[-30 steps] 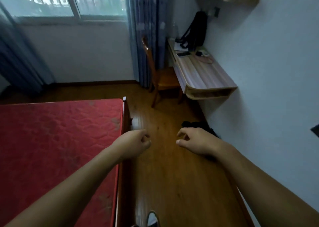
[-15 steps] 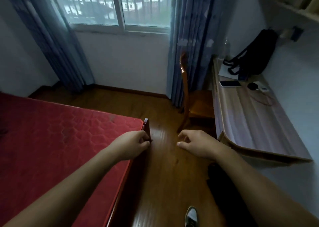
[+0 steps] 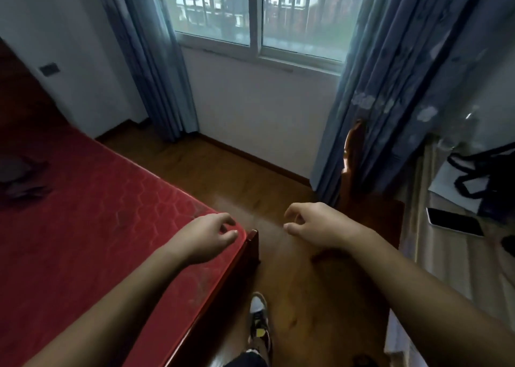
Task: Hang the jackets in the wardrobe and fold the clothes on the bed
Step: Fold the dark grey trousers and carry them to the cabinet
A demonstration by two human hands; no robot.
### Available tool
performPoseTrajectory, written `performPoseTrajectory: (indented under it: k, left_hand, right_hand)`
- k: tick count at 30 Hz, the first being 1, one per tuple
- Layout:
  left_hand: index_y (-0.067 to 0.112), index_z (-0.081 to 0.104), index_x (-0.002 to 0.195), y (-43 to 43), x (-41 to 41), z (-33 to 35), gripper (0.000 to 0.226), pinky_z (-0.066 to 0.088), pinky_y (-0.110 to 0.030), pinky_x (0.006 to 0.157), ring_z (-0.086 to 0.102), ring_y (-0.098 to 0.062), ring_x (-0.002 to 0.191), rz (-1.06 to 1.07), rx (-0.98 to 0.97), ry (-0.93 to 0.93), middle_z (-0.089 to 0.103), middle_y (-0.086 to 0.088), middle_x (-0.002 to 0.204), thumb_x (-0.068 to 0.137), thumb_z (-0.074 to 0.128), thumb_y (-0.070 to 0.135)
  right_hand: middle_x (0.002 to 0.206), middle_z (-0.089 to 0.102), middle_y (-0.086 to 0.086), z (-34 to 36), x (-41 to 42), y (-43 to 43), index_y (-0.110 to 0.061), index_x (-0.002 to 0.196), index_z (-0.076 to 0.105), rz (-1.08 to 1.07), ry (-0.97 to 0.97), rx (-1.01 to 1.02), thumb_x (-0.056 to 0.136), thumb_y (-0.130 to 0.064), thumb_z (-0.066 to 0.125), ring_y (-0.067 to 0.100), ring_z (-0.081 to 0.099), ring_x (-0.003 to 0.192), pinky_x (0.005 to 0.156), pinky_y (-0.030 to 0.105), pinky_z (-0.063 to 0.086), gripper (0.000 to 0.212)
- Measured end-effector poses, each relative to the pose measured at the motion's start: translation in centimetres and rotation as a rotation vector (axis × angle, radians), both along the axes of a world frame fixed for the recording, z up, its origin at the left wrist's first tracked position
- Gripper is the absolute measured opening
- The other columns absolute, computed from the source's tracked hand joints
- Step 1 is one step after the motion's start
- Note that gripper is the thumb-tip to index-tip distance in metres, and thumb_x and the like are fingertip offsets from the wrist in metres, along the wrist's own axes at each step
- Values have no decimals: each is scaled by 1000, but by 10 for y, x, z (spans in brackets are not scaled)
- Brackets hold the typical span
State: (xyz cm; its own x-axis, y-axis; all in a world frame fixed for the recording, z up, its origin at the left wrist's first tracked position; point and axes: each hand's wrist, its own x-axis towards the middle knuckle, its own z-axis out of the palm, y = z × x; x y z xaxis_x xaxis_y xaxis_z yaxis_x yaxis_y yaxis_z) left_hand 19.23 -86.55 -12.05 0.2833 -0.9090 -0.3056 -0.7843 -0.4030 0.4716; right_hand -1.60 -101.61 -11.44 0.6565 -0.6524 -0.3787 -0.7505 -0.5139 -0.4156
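No readable text, labels, brands or numbers anywhere in view.

The phone [image 3: 454, 222] lying on the bench [image 3: 457, 266] shows a dark, blank screen; the bag [image 3: 490, 182] beside it bears no legible mark. The shoe [image 3: 258, 322] on the floor carries a yellow patch that may be a logo, though it is too blurred to read. The wall switch [image 3: 49, 69] is plain.

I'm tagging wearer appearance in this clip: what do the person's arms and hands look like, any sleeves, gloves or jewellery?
Both forearms are bare up to the frame edge, with no sleeve in view. The left hand and right hand have no gloves, and no rings, watch or bracelet show at the wrists. No markings can be made out in the dim light. Lower down, a dark trouser leg and a sneaker show.
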Motion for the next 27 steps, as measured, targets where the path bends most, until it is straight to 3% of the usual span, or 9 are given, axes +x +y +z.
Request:
performPoseTrajectory:
  k: [12, 21, 27]
  left_hand:
    - [28, 58, 133, -204, 172, -13, 41, 53, -31, 93, 63, -7, 106, 180, 33, -5, 67, 8, 122, 98, 53, 47]
    - [29, 58, 134, -289, 277, -26, 40, 49, -31, 97, 61, -10, 112, 351, 100, 4, 65, 7, 126, 99, 53, 46]
    - [32, 58, 132, -354, 343, -42, 39, 50, -35, 94, 60, -12, 110, 547, 130, -54, 62, 8, 124, 97, 52, 49]
  right_hand:
    - [116, 65, -10, 7, 206, -231, -35, 129, 57, 221, 52, -49, 96, -55, 55, 12, 62, 101, 90, 37, 56, 38]
    - [99, 60, -14, -15, 347, -358, -31, 125, 60, 421, 70, -11, 94, -52, 58, 13, 60, 97, 89, 34, 53, 38]
    - [107, 66, -6, -33, 460, -450, -34, 120, 61, 626, 53, -11, 92, -52, 57, 18, 63, 98, 88, 39, 55, 33]
